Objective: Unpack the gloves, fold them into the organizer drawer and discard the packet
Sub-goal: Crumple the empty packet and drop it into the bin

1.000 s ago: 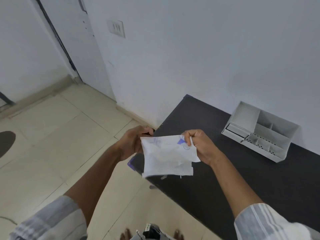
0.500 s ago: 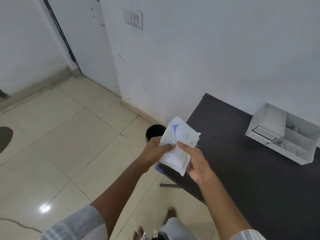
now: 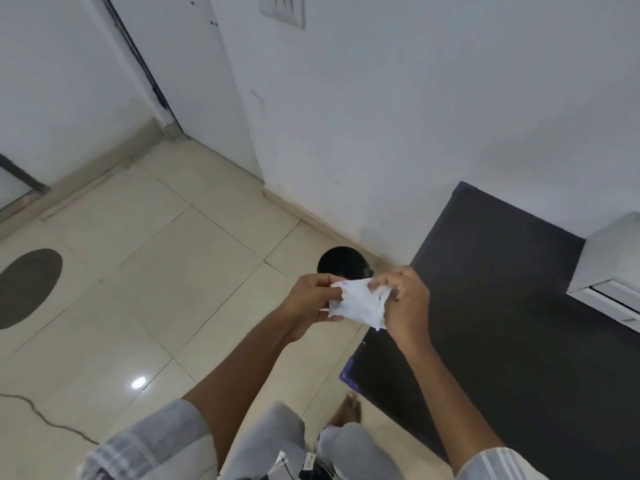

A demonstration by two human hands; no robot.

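The packet (image 3: 358, 303) is scrunched between 2 hands: the left hand (image 3: 311, 303) pinches its 9 o'clock edge, the right hand (image 3: 403, 303) its 3 o'clock edge, fingers (image 3: 381, 284) curled tight into the paper. It hangs just above a black bin (image 3: 343, 263) (on the floor), beside the dark tabletop (image 3: 502, 323); the white organizer (image 3: 609, 271) sits far off at 3 o'clock.

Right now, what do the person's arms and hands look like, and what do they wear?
Both forearms are bare. The sleeves are pushed up near the elbows: the left sleeve is pale grey with a faint check, the right sleeve pale with thin stripes. The left hand has no glove. The right hand shows what seems a ring.
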